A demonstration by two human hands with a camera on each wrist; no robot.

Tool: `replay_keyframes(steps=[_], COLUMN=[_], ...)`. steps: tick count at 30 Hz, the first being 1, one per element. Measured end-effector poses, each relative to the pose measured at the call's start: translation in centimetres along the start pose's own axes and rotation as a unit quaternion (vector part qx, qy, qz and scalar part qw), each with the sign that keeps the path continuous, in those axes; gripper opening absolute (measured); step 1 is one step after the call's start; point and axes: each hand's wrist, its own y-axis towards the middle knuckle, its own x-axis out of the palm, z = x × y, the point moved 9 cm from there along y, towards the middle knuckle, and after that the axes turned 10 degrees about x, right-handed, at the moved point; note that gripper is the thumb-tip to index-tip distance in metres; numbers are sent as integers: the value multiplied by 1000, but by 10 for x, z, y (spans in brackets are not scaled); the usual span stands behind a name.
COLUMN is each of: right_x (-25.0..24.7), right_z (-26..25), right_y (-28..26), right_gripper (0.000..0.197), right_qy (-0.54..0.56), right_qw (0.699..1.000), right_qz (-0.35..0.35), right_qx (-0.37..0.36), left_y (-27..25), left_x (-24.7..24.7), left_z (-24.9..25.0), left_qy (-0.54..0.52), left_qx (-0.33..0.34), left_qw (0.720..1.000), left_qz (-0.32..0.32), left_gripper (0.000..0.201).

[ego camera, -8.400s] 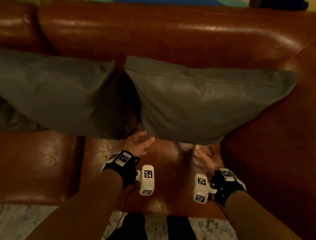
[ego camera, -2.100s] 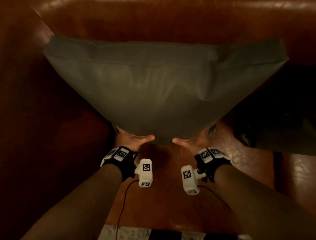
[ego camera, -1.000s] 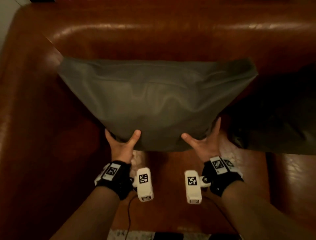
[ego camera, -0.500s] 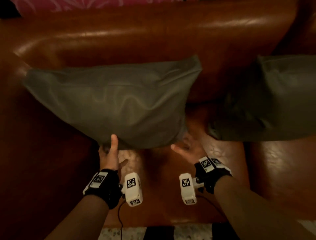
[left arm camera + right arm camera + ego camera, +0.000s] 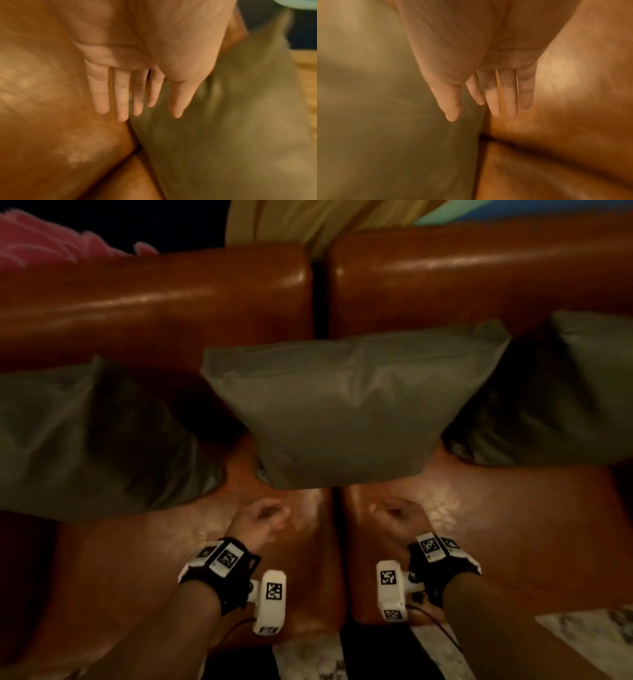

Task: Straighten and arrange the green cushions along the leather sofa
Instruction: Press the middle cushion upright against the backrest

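Three cushions are seen along the sofa (image 5: 154, 302); the middle cushion (image 5: 342, 412), at 12 o'clock, is judged next. Both hands, left (image 5: 258, 520) and right (image 5: 399, 517), hold nothing, fingers (image 5: 121, 100) straight, slightly spread; a two-handed grasp is needed.

From head height we look forward and steeply down onto the leather sofa (image 5: 219, 299), taking in its seat, its backrest and three green cushions in a row. Our left wrist view looks along the palm, very close to the left hand (image 5: 154, 54), blurred. Our right wrist view mirrors it, close along the right hand (image 5: 479, 54). All three views share the middle cushion (image 5: 342, 412) and the brown seat beneath it.
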Motion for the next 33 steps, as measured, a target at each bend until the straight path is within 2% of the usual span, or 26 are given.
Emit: replay_keyframes(steps=[2, 3, 4, 5, 6, 8, 9, 11, 13, 16, 18, 24, 29, 31, 33], right_x=[-43, -57, -70, -80, -90, -104, -109, -118, -126, -133, -132, -115, -104, -97, -92], right_z=[-12, -21, -33, -43, -55, -77, -87, -106, -123, -141, -145, -130, -136, -142, -148], right_y=[1, 2, 3, 5, 8, 12, 15, 22, 27, 28, 31, 23, 27, 37, 40], right_gripper=[30, 21, 20, 30, 49, 87, 100, 114, 116, 114, 115, 123, 104, 113, 124], right_qy=[21, 28, 26, 34, 46, 107, 134, 151, 140, 123, 115, 119, 109, 103, 92], right_qw=[999, 999, 998, 996, 992, 982, 976, 963, 951, 939, 937, 941, 942, 947, 953], right_qz=[14, 13, 19, 29, 41, 52, 54, 62, 81, 115, 120, 116, 126, 113, 107], right_qx=[-20, -35, -61, -83, -111, -145, -164, -213, -263, -301, -307, -294, -292, -282, -268], left_y=[-6, -8, -9, -10, -9, -1, 5, 26, 48, 73, 78, 57, 51, 63, 77], left_x=[23, 29, 32, 31, 27, 15, 7, -9, -15, -21, -25, -29, -44, -45, -46], left_z=[23, 32, 39, 46, 53, 68, 76, 87, 97, 118, 128, 128, 122, 118, 117], left_qy=[1, -4, -5, -5, -3, 9, 11, -2, -10, 46, 46, 17, 3, 5, -5], left_qx=[15, 16, 16, 17, 27, 73, 106, 167, 206, 255, 276, 304, 296, 265, 237], left_qw=[1000, 1000, 999, 999, 998, 993, 987, 973, 967, 955, 948, 944, 945, 955, 964], left_qz=[11, 19, 28, 43, 59, 95, 121, 161, 148, 143, 149, 128, 142, 131, 124], left_gripper=[13, 19, 29, 40, 48, 63, 79, 120, 140, 137, 136, 119, 110, 122, 145])
